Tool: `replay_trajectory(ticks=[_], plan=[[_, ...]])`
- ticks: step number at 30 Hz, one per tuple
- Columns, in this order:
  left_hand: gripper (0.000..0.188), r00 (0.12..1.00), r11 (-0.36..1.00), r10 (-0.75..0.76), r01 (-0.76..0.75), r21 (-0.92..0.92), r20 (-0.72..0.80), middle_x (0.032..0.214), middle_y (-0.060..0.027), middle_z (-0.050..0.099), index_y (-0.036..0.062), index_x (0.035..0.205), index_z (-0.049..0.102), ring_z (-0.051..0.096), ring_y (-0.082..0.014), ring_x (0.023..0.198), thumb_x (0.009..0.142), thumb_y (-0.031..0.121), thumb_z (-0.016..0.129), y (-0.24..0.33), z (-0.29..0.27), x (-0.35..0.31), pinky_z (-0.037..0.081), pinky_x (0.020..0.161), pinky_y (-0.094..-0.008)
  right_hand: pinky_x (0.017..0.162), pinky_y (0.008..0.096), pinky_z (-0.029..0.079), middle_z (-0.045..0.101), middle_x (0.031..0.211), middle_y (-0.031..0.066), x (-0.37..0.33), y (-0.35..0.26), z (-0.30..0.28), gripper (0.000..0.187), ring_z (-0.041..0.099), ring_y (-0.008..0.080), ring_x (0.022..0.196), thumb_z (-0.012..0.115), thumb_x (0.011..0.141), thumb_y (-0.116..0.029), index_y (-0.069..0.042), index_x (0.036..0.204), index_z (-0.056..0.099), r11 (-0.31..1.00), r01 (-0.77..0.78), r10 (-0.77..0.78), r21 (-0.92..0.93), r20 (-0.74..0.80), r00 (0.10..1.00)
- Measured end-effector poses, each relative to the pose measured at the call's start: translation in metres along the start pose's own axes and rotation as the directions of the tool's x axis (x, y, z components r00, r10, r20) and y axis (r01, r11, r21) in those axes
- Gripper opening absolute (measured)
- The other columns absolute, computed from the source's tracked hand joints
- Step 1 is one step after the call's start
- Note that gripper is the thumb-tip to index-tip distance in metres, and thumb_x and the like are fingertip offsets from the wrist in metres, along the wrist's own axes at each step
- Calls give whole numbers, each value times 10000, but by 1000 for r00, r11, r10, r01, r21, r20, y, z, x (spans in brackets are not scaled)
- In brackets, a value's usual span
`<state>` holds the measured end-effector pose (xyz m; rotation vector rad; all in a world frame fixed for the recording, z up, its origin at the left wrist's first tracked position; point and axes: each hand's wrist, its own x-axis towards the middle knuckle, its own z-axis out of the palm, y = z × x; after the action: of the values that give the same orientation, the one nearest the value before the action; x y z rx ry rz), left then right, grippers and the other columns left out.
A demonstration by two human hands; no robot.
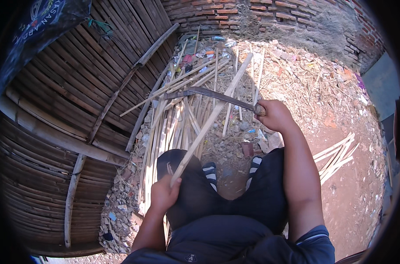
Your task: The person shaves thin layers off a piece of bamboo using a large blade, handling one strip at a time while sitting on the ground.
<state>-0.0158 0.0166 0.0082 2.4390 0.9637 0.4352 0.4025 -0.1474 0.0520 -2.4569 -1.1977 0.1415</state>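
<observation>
My left hand (pixel 164 192) is closed round the near end of a long, pale bamboo strip (pixel 213 115), just beside my left knee. The strip slants away from me, up and to the right. In my right hand (pixel 275 115) is the handle of a machete (pixel 217 95), its dark blade pointing left with a bent tip. The blade lies across the upper half of the strip; whether it touches or only passes over it I cannot tell. Beneath and left of the strip lies a pile of split bamboo strips (pixel 167 132).
A slatted bamboo wall (pixel 98 66) rises along the left, and a brick wall (pixel 288 15) closes the far side. More bamboo strips (pixel 334 156) lie on bare earth at the right. Rubble, shavings and litter (pixel 292 70) cover the ground ahead. My sandalled feet (pixel 211 172) are between my knees.
</observation>
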Motion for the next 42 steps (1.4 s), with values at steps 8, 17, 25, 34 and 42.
replay_trajectory(ticks=[8, 17, 25, 34, 42], plan=[[271, 999, 999, 0, -2, -50, -37, 746, -213, 697, 47, 976, 701, 710, -440, 706, 1010, 315, 707, -6, 4, -4, 550, 634, -483, 815, 485, 554, 741, 929, 205, 4, 0, 5, 342, 713, 422, 907, 858, 798, -258, -83, 1070, 748, 974, 188, -198, 130, 69, 978], [253, 999, 999, 37, -37, -20, -25, 772, -216, 705, 51, 994, 712, 717, -440, 736, 1010, 303, 705, -5, 3, -2, 554, 655, -485, 798, 460, 543, 732, 913, 207, 7, 25, 5, 324, 705, 395, 860, 847, 843, -244, -59, 1084, 735, 979, 53, -31, 196, -114, 993], [264, 1000, 1000, -1, 1, -5, -4, 769, -213, 706, 57, 988, 712, 716, -440, 733, 1012, 320, 705, -8, 4, -4, 554, 652, -495, 890, 500, 568, 757, 1011, 203, 9, 16, 7, 376, 721, 414, 1000, 839, 838, -315, -119, 1150, 762, 988, 73, -80, 133, 46, 996], [269, 1000, 1000, 9, -10, 16, 11, 757, -214, 701, 53, 983, 704, 710, -444, 721, 1010, 321, 710, -1, 2, 1, 552, 640, -494, 842, 471, 555, 745, 953, 206, 1, 9, 3, 358, 711, 420, 943, 875, 807, -275, -90, 1094, 768, 994, 100, -102, 36, 47, 994], [269, 1000, 1000, 12, -12, -24, 7, 750, -211, 696, 51, 968, 699, 710, -431, 705, 1010, 317, 710, -1, -2, -2, 543, 630, -477, 876, 471, 566, 756, 1026, 203, 21, 57, 6, 368, 725, 393, 985, 821, 863, -287, -80, 1160, 751, 956, -146, 193, 253, -173, 966]])
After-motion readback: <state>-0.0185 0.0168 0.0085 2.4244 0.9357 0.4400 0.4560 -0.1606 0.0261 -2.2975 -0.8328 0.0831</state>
